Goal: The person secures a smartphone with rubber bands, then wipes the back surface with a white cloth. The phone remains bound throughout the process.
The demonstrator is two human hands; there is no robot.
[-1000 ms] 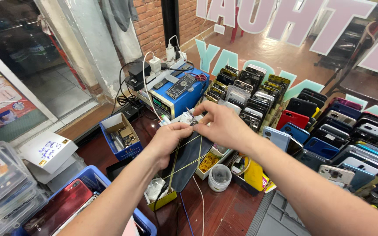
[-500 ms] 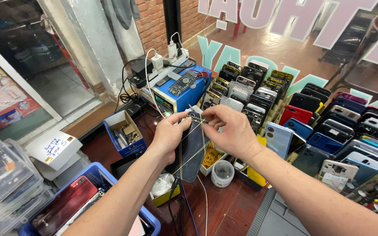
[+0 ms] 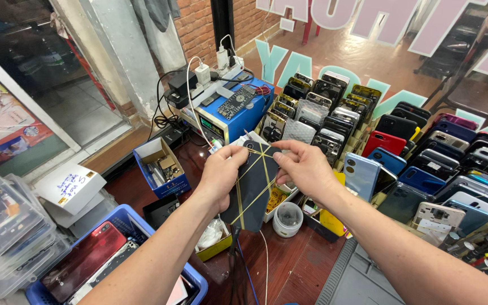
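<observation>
A dark phone [image 3: 253, 189] crossed by yellow rubber bands [image 3: 264, 161] is held above the desk, gripped at its upper edge by the closed left hand [image 3: 224, 172] and pinched by the right hand [image 3: 306, 166]. At 6 o'clock, more rubber bands lie in a white tray [image 3: 278, 199]. At 9 o'clock, small parts fill a blue box [image 3: 162, 168]; at 7 o'clock, a red phone [image 3: 83, 261] rests in a blue bin [image 3: 121, 217].

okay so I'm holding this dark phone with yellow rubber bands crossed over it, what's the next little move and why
Probably seat the band at the top corner. The right hand pinches a yellow band near the top edge of the phone, while the left hand grips its left side. The bands cross unevenly and one strand looks loose, so settling it would likely even the hold.
</observation>
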